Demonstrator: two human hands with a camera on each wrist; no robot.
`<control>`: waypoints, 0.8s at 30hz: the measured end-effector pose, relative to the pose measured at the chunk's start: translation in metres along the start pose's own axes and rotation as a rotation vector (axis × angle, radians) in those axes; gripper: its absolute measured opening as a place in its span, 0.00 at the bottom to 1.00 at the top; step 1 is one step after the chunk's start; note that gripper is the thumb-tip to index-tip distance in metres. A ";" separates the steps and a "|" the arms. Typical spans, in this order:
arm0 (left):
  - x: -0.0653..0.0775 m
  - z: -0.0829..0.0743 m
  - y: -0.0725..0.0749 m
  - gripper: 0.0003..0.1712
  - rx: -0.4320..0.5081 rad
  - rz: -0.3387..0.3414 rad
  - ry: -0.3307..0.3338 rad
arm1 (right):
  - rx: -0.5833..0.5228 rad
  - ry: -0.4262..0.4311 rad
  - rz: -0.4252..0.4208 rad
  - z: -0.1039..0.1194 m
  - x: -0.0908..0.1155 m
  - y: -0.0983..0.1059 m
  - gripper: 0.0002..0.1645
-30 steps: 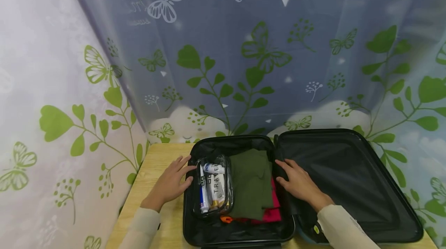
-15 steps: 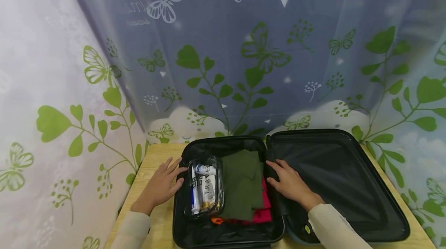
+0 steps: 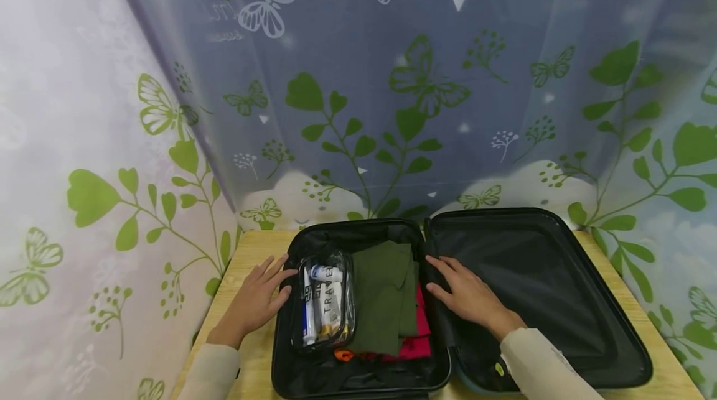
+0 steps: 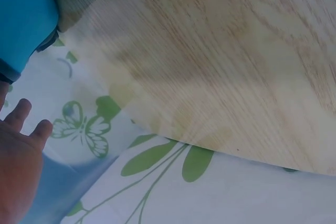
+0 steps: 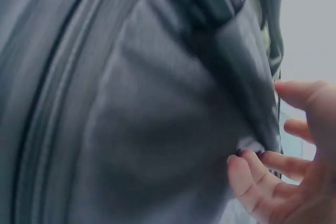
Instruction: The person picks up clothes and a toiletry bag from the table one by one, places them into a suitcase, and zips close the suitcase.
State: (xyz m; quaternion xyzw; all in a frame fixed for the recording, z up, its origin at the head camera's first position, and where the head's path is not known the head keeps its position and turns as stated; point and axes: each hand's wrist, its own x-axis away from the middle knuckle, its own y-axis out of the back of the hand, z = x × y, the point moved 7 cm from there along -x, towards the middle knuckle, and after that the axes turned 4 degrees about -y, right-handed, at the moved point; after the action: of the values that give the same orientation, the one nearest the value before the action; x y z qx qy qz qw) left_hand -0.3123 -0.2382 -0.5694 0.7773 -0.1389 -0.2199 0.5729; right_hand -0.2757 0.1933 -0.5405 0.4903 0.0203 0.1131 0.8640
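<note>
An opened suitcase [image 3: 313, 386] with a black lining lies on the wooden table, its blue shell [image 4: 26, 19] visible in the left wrist view. My left hand [image 3: 251, 300] rests at the left rim of the packed half, fingers spread and nearly straight. At the hinge side, my right hand [image 3: 467, 293] touches the fabric edge with loosely extended fingers. A clear toiletry bag [image 3: 348, 300] printed TRAVEL holds several tubes, left inside the suitcase. Beside it lies a folded dark green garment [image 3: 381, 300], partly covering a red cloth [image 3: 414, 347].
The suitcase's other half [image 3: 538, 288] lies opened flat to the right, near the table's right edge. A small orange item [image 3: 343, 355] shows below the green garment. Wood tabletop [image 3: 254, 251] shows at the left. Printed curtains [image 3: 358, 76] surround the table.
The suitcase has slid to the left across the table with its contents, mostly in the first half second. Both hands have moved left along with it, keeping much the same pose.
</note>
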 end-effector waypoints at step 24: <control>-0.007 0.004 0.003 0.23 0.004 -0.006 0.004 | 0.082 0.043 -0.261 -0.118 0.063 0.107 0.36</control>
State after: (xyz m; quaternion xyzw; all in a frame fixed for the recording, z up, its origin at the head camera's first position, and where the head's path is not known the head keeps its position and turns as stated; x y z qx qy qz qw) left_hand -0.3199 -0.2393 -0.5665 0.7792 -0.1359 -0.2199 0.5709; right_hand -0.2506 0.3589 -0.5059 0.5159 0.1069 0.0092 0.8499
